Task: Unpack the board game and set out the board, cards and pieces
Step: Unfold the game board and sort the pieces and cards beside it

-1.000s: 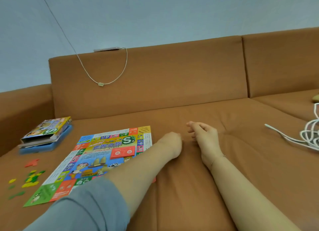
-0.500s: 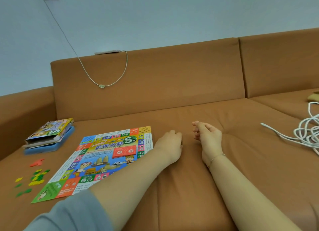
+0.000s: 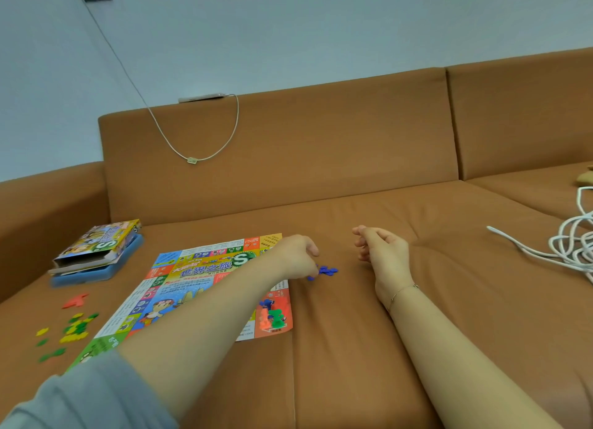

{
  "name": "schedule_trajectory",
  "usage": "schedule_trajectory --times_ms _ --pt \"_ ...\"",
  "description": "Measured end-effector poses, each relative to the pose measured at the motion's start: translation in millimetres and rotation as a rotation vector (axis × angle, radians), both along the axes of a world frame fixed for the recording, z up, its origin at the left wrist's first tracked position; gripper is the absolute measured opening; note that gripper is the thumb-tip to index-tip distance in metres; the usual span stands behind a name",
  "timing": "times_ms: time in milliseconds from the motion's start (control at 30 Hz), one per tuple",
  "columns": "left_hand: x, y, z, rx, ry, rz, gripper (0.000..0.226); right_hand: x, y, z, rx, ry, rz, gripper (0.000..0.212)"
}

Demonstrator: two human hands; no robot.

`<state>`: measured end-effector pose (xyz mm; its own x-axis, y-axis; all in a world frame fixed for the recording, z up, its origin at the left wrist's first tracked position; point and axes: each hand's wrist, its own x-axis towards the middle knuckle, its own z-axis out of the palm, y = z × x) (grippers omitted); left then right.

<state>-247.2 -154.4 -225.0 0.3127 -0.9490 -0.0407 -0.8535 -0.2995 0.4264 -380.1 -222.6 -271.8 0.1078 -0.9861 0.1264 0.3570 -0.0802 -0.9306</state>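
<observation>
Blue pieces [image 3: 325,270] at left fingers [image 3: 313,269]

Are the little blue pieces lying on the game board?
No, the blue pieces lie on the brown sofa seat just right of the game board, by the left hand.

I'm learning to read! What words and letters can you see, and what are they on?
"世界之旅": big blue title on the game board.
"S": white letter in a green circle on the board, beside the title.
"S": same sign on the game box lid.
Small print in the board's squares and on the box: too small and blurred to read.
Nothing else shows any writing.
</observation>
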Motion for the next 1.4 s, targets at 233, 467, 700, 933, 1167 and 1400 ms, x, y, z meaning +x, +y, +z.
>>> schedule_trajectory --times_ms 233,467,700,933,1167,1400 --pt "-15 -8 -8 0.04 -0.228 -0.049 0.048 0 0 -1 0.003 0.006 0.009 0.015" --pt "-11 -8 -8 -0.043 -0.222 -0.023 0.04 1 -2 -2 0.007 0.004 0.011 0.015" --pt "-8 -12 -9 0.039 -0.215 -0.115 0.037 3 -3 -2 0.018 0.0 0.014 0.015" --pt "-11 -11 -17 -0.091 -0.188 -0.102 0.026 2 -3 -2 0.013 -0.019 -0.022 0.016" --pt "-24 -12 -23 -0.148 -0.31 -0.132 0.025 1 -3 -1 0.015 -0.041 -0.035 0.016" --pt "-18 -10 -28 -0.216 -0.35 -0.083 0.019 0 -2 -2 0.028 -0.029 -0.028 0.016"
